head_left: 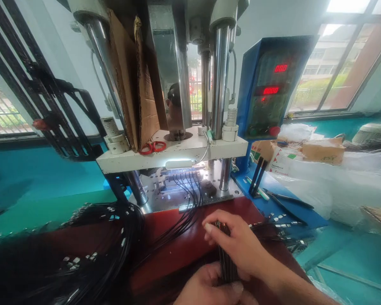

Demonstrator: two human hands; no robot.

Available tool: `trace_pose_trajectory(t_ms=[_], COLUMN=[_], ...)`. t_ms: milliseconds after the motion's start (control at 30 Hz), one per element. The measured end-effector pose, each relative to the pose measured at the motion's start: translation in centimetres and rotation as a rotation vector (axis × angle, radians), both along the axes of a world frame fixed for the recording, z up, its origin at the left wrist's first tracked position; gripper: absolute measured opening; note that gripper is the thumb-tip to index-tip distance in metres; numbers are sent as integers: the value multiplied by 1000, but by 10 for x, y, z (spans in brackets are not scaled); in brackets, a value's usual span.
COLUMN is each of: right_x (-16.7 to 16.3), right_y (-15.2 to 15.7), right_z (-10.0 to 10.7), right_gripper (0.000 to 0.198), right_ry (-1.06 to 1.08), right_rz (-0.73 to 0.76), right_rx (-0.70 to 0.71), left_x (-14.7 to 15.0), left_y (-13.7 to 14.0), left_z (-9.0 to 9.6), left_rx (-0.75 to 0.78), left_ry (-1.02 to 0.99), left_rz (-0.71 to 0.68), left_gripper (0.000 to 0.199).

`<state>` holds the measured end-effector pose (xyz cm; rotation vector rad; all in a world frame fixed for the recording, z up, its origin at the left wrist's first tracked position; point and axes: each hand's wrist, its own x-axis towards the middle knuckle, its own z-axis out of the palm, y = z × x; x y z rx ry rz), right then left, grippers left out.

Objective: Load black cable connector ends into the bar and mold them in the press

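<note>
My right hand (238, 243) grips a bundle of thin black cables (226, 264) near its metal-tipped top end, held roughly upright over the red bench top (178, 250). My left hand (206, 288), at the bottom edge, closes around the lower part of the same bundle. Just ahead, several black cables (190, 190) lie fanned into the lit mould plate (174, 188) of a vertical press machine (174, 144).
A big heap of black cables with metal connectors (92, 245) covers the left of the bench. More connectors (282, 224) lie to the right. A blue control box (269, 84) with red digits, red scissors (152, 147), pliers (288, 199), cardboard boxes and plastic bags (330, 169) stand right.
</note>
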<state>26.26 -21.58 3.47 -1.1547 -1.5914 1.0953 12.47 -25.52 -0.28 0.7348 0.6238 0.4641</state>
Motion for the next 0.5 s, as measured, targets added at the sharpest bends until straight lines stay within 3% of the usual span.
trace_pose_trajectory(t_ms=[133,233,300,367,433,500], right_x=[-3,7,23,40,55,62], right_y=[-17,-7,15,46,75,95], right_z=[-4,-7,-10,-15,-23,-31], right_gripper=[13,20,29,34,30,30], right_ry=[-200,-266,-394,-671,-798,-886], right_rz=[-33,87,143,26,-25,17], right_rx=[99,124,180,310,339,351], left_x=[15,16,11,3,-2,-4], left_y=[8,7,3,1,1,4], left_z=[-2,-3,-3,-5,-7,-9], left_rx=[58,93,6,-81,-72,-4], left_ry=[100,153,80,11,44,123], left_rz=[48,142,117,70,68,107], left_gripper=[36,35,38,39,39,40])
